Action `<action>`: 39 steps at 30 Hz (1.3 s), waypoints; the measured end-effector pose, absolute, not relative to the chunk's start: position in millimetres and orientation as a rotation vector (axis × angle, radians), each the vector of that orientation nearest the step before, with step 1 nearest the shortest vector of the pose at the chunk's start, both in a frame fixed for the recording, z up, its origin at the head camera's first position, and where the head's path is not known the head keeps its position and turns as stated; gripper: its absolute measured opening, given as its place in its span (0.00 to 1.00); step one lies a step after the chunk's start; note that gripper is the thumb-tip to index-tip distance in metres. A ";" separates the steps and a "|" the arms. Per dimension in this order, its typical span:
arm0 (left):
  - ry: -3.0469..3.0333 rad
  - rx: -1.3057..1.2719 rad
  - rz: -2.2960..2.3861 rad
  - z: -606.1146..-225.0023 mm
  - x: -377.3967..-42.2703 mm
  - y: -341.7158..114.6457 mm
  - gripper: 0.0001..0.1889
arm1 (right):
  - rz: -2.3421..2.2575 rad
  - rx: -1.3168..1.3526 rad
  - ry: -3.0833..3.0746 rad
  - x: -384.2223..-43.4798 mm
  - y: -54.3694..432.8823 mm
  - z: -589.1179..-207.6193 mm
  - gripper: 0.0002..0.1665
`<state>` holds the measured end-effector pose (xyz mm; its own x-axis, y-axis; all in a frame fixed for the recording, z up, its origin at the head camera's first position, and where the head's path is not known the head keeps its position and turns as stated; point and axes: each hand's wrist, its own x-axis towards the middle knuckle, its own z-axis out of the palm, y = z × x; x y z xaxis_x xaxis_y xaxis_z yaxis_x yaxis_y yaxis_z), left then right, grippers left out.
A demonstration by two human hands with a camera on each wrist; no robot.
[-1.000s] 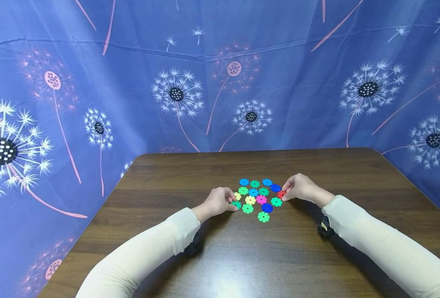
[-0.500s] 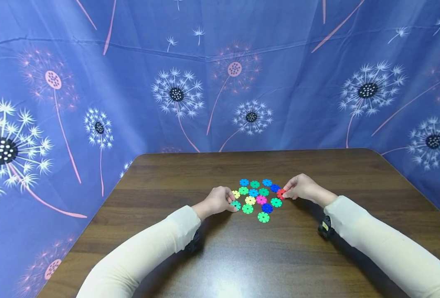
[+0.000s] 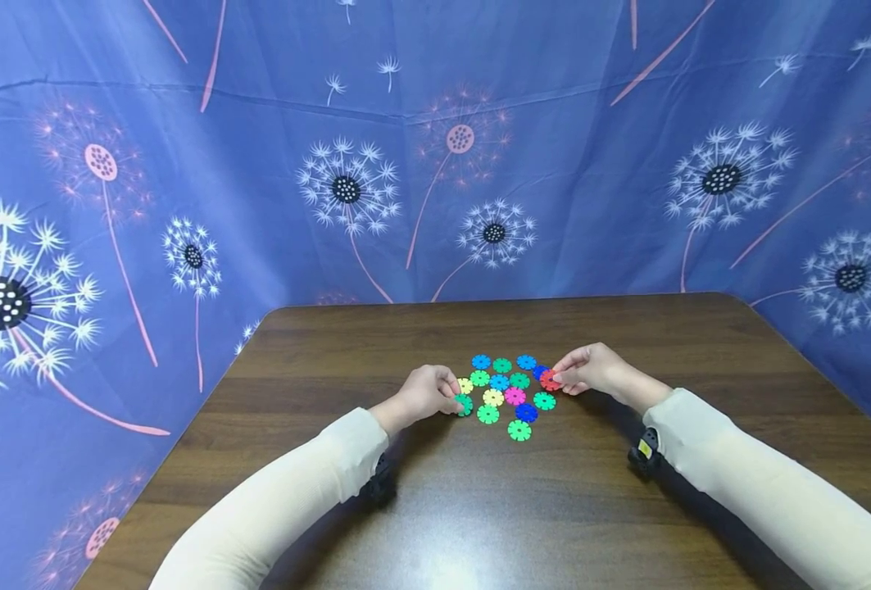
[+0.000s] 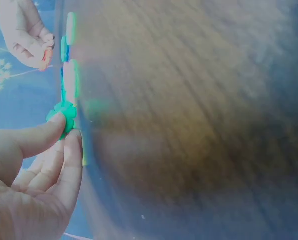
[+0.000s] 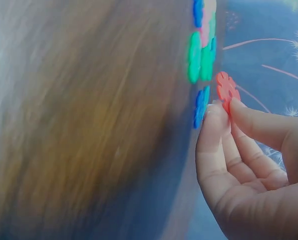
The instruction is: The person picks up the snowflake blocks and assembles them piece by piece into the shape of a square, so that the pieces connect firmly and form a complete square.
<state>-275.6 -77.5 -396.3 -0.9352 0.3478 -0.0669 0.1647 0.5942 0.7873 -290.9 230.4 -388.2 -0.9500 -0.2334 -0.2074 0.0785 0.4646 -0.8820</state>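
A red disc (image 5: 224,89) with a notched rim is tilted up at the right end of a loose cluster, its edge pinched in the narrow grip of the right hand (image 3: 596,370), between thumb and fingertips. At the cluster's left end, the left hand (image 3: 424,393) has its grip closed on a green disc (image 4: 69,116), also tilted, thumb on its face. A dark blue disc (image 3: 539,372) sits just left of the red one, partly hidden by it; a yellow disc (image 3: 465,385) lies just beyond the green one. Between the hands lie more notched discs, among them a pink disc (image 3: 514,397), with a light green disc (image 3: 519,430) nearest. All are on a brown wooden table (image 3: 590,500), and a blue dandelion-print cloth (image 3: 590,188) hangs on its far side
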 end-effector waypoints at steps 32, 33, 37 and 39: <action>2.774 0.488 1.503 -386.7 -273.0 -66.4 0.05 | -1.793 -0.047 1.973 -273.3 198.4 -372.9 0.21; 2.783 0.499 1.502 -386.6 -272.7 -66.2 0.05 | -1.794 -0.047 1.964 -272.8 197.1 -372.7 0.20; 2.817 0.524 1.475 -386.7 -270.9 -65.4 0.04 | -1.810 -0.032 1.922 -270.7 191.1 -372.6 0.14; 2.832 0.552 1.456 -386.2 -269.4 -64.7 0.04 | -1.818 -0.028 1.906 -269.4 188.3 -372.8 0.13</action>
